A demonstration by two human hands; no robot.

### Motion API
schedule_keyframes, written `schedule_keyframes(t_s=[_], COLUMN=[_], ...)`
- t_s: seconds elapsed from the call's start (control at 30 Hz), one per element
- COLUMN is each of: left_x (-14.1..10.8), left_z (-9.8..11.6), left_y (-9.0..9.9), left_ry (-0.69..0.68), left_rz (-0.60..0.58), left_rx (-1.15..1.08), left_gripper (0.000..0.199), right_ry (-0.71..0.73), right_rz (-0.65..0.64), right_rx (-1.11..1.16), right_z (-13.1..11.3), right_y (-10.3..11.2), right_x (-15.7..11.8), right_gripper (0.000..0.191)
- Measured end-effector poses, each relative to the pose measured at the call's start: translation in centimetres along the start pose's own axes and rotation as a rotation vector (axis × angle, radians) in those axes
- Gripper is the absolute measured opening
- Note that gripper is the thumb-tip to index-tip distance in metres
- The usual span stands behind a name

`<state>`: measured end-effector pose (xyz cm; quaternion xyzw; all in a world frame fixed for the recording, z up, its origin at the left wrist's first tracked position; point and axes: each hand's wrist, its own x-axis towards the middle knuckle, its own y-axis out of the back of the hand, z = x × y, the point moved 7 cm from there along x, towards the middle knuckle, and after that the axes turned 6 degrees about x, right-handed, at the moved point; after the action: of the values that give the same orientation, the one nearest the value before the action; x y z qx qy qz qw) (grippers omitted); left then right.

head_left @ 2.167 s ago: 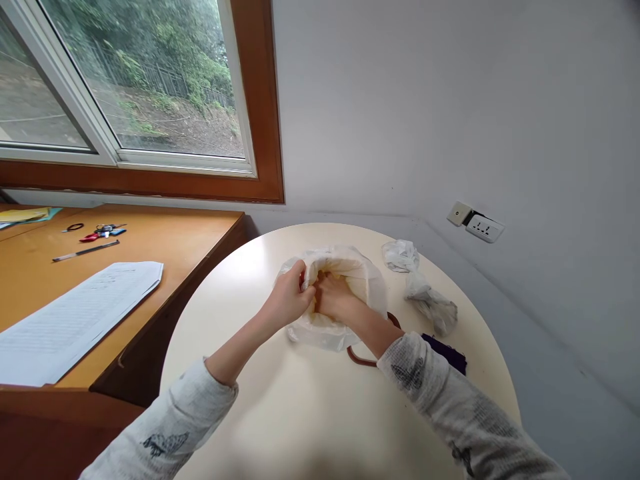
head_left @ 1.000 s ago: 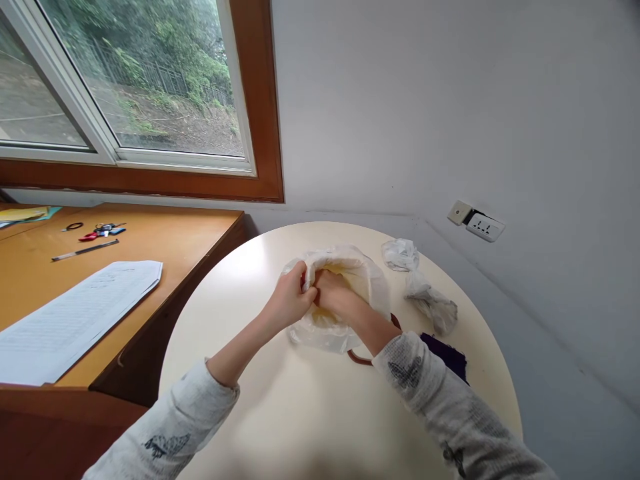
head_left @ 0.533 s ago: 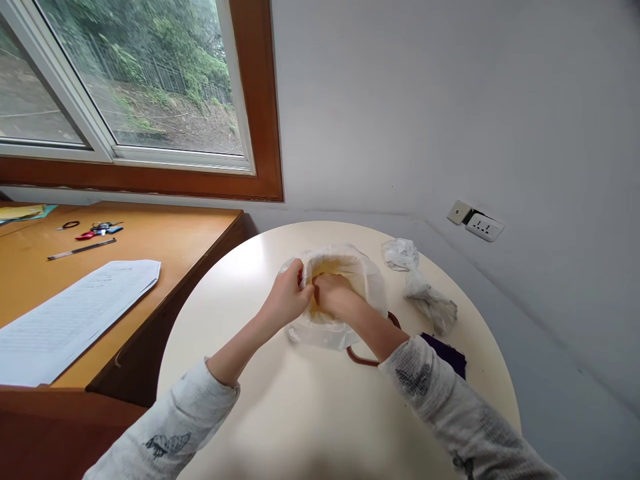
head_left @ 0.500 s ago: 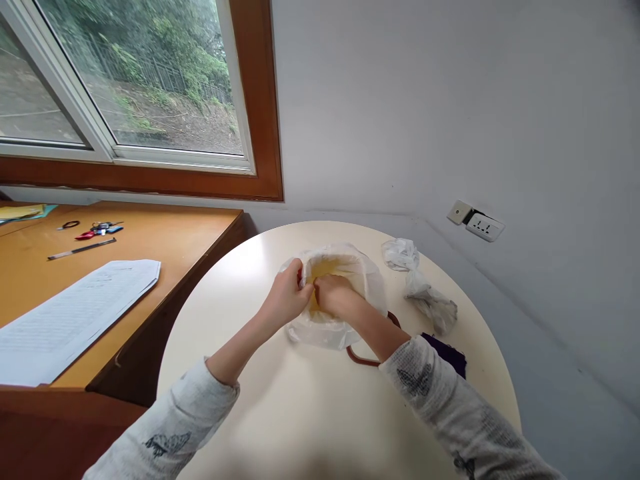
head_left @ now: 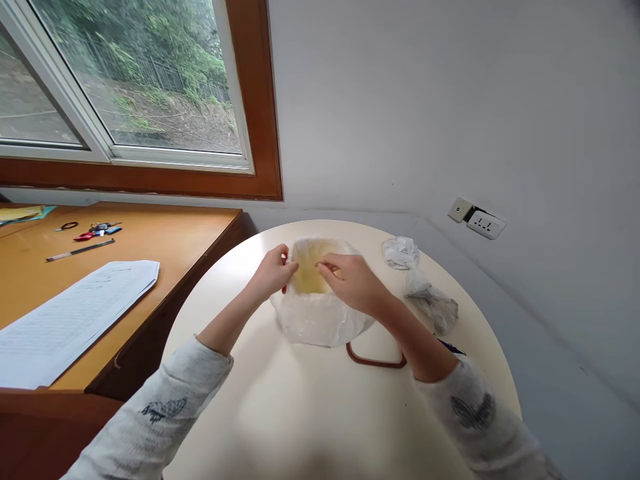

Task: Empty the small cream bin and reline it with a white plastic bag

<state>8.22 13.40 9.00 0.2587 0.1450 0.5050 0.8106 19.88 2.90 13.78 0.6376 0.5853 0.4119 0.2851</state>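
A yellow-walled container (head_left: 309,267) stands on the round table, lined with a white plastic bag (head_left: 320,320) that folds over its rim and hangs down outside. My left hand (head_left: 274,270) is closed on the bag at the left side of the rim. Over the opening, my right hand (head_left: 353,280) has thumb and fingers pinched together; whatever is between them, if anything, is too small to make out. A brown rounded loop (head_left: 377,364) lies on the table below my right wrist.
Right of the container lies a crumpled, twisted plastic bag (head_left: 425,290). A dark purple cloth (head_left: 453,346) shows partly behind my right forearm. The wooden desk on the left holds papers (head_left: 85,320), a pen (head_left: 80,250) and keys (head_left: 103,230). A wall socket (head_left: 485,224) is at the right.
My right hand has come up out of the container and moved slightly right. My left hand and the container's rim have shifted left, and the bag now hangs lower in front.
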Motion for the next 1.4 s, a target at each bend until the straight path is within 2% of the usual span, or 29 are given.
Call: schedule_keyframes(t_s=[0.1,0.13,0.2,0.23,0.37,0.47,0.67,0.77,0.83,0.9,1.0,1.07,1.17,1.4], left_x=[1.0,1.3,1.7,2.0,2.8,3.2,3.5,2.7,1.8,0.6,-1.0,-1.4,-1.4,-2.2], left_z=[-0.6,-0.8,-1.1,-1.2,-1.7,-2.3,-2.7,-2.4,-1.8,-0.9,0.3,0.6,0.5,0.7], left_y=[0.7,0.9,1.3,1.4,1.6,1.5,1.3,1.6,2.0,2.2,1.7,1.4,1.3,0.9], left_ry=[0.078,0.104,0.143,0.155,0.19,0.199,0.2,0.17,0.094,-0.029,-0.216,-0.288,-0.314,-0.326], left_rz=[-0.002,-0.005,-0.016,-0.026,-0.065,-0.071,-0.063,-0.03,-0.012,-0.054,-0.183,-0.209,-0.186,-0.157], left_rx=[-0.054,-0.07,-0.091,-0.096,-0.112,-0.126,-0.146,-0.166,-0.158,-0.104,0.064,0.164,0.234,0.199], left_gripper=[0.014,0.014,0.014,0.014,0.012,0.012,0.021,0.041,0.057,0.063,0.054,0.04,0.027,0.027], right_ry=[0.14,0.135,0.057,0.016,-0.107,-0.148,-0.173,-0.16,-0.162,-0.171,-0.197,-0.231,-0.299,-0.495], right_rz=[0.239,0.281,0.266,0.224,-0.075,-0.19,-0.175,-0.125,-0.083,-0.028,0.087,0.172,0.29,0.556], right_rx=[0.181,0.221,0.241,0.239,0.201,0.172,0.128,0.112,0.093,0.077,0.104,0.138,0.153,0.11], right_z=[0.4,1.2,3.4,4.6,8.4,9.9,10.9,11.1,11.4,11.8,12.7,13.4,14.2,15.4], right_y=[3.4,3.9,3.6,3.0,-1.2,-3.7,-6.0,-6.2,-5.9,-5.2,-3.8,-2.7,-1.1,2.9], right_x=[-3.3,-4.4,-6.5,-7.5,-11.0,-13.0,-14.1,-14.1,-14.2,-14.3,-14.4,-14.5,-14.7,-15.8], right_gripper=[0.022,0.021,0.021,0.021,0.016,0.009,0.01,0.014,0.014,0.015,0.018,0.02,0.022,0.023])
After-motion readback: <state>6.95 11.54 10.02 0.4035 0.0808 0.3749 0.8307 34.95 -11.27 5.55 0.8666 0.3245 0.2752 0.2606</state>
